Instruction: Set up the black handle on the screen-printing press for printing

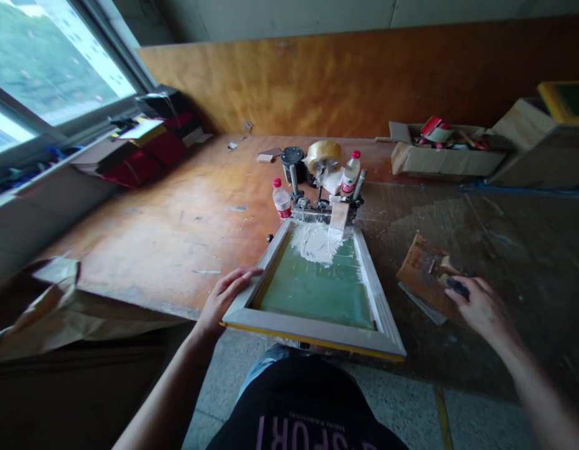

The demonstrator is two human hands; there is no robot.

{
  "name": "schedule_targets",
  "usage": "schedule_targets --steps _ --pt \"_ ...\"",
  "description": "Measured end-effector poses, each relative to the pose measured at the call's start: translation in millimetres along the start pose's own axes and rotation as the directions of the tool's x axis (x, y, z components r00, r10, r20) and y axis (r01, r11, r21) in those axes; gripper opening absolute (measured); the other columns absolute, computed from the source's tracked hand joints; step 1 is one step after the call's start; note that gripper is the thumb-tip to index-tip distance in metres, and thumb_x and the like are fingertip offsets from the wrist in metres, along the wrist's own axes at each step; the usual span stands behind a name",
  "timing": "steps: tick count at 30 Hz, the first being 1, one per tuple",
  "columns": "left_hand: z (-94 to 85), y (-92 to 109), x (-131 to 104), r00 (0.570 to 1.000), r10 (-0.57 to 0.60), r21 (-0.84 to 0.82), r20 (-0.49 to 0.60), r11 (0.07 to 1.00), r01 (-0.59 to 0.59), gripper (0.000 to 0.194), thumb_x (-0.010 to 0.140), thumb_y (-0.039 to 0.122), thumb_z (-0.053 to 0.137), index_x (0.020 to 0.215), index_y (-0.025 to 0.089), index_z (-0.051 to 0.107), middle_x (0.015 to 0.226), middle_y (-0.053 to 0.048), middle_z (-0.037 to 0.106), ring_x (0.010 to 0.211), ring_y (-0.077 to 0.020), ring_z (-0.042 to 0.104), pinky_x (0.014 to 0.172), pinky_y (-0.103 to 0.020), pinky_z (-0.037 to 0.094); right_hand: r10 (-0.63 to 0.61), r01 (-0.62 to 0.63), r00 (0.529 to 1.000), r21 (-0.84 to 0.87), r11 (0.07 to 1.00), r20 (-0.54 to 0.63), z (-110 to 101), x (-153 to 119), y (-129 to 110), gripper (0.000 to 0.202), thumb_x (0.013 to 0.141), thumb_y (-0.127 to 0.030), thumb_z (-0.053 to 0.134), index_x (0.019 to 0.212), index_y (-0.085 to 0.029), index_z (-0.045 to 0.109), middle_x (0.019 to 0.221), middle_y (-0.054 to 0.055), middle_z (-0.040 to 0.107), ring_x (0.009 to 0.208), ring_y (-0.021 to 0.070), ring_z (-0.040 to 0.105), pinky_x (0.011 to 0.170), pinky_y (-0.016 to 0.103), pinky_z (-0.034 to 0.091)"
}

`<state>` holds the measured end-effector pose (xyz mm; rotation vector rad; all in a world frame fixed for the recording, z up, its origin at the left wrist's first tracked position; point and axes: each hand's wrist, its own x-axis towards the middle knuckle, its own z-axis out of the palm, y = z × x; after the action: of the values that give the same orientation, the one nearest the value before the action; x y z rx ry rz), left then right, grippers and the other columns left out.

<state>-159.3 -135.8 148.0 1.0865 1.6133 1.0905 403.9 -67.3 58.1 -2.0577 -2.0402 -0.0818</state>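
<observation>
A screen printing frame [312, 326] with a pale rim and green mesh lies in front of me, its far end at a metal hinge clamp [317, 214]. Thick white ink [315, 242] is smeared over the far part of the mesh, and a squeegee [339, 216] leans there. My left hand [230, 292] grips the frame's left edge, fingers over the rim. Out to the right, my right hand [481, 309] is closed around a small dark object [458, 289], blurred and of unclear kind. It is over a stained brown board [423, 272] with a pale sheet under it.
Two red-capped bottles [282, 200] [350, 174], a black jar [293, 164] and a tape roll [323, 155] stand behind the frame. A cardboard box [448, 156] of odds and ends sits back right. Dark red boxes [148, 159] line the window side.
</observation>
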Motion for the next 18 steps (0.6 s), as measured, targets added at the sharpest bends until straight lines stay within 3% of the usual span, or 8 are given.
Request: schedule_targets --steps 4,8,10,14,18 --pt "-1.6 20.4 14.0 0.993 0.112 -0.11 -0.022 0.987 -0.114 0.046 0.082 0.056 0.055 0.097 0.017 0.073 0.091 -0.004 0.071 0.077 -0.0182 0.063 0.068 -0.025 0.048 -0.129 0.118 0.988 0.12 0.986 0.086 -4.8 -42.2 -61.8 0.029 0.082 -0.034 0.05 0.105 -0.022 0.061 0.101 0.012 0.062 0.095 0.0284 0.059 0.082 0.041 0.048" --pt "0.9 37.7 27.1 0.968 0.249 -0.206 -0.039 0.946 -0.251 0.046 0.086 0.056 0.052 0.097 0.016 0.071 0.09 -0.005 0.07 0.083 -0.0181 0.064 0.075 -0.027 0.048 -0.222 0.202 0.968 0.159 0.966 0.121 -11.1 -72.8 -135.3 0.023 0.086 -0.034 0.052 0.105 -0.026 0.061 0.102 0.009 0.063 0.099 0.0284 0.059 0.085 0.042 0.047" --pt "1.6 45.2 30.9 0.955 0.29 -0.199 -0.052 0.935 -0.295 0.046 0.086 0.056 0.051 0.097 0.015 0.071 0.089 -0.006 0.069 0.078 -0.0171 0.063 0.069 -0.026 0.048 -0.301 0.272 0.946 0.211 0.939 0.119 -17.5 -85.5 -174.6 0.023 0.087 -0.031 0.053 0.109 -0.027 0.059 0.106 0.007 0.062 0.1 0.0275 0.058 0.086 0.042 0.046" --pt "1.9 53.6 35.2 0.951 0.308 -0.199 -0.034 0.93 -0.308 0.048 0.087 0.056 0.049 0.098 0.015 0.07 0.069 -0.003 0.063 0.053 -0.0109 0.05 0.048 -0.022 0.038 -0.419 0.381 0.9 0.253 0.889 0.117 -28.2 -102.6 -254.8 0.027 0.087 -0.024 0.057 0.114 -0.024 0.056 0.108 0.009 0.061 0.1 0.0275 0.055 0.087 0.041 0.044" --pt "3.3 54.1 39.3 0.944 0.327 -0.228 -0.035 0.917 -0.326 0.047 0.086 0.056 0.05 0.097 0.015 0.069 0.062 -0.001 0.058 0.048 -0.0096 0.045 0.044 -0.021 0.034 -0.492 0.438 0.852 0.269 0.858 0.181 -8.7 -102.4 -319.5 0.017 0.086 -0.023 0.059 0.103 -0.021 0.058 0.101 0.009 0.061 0.096 0.0268 0.052 0.083 0.04 0.045"
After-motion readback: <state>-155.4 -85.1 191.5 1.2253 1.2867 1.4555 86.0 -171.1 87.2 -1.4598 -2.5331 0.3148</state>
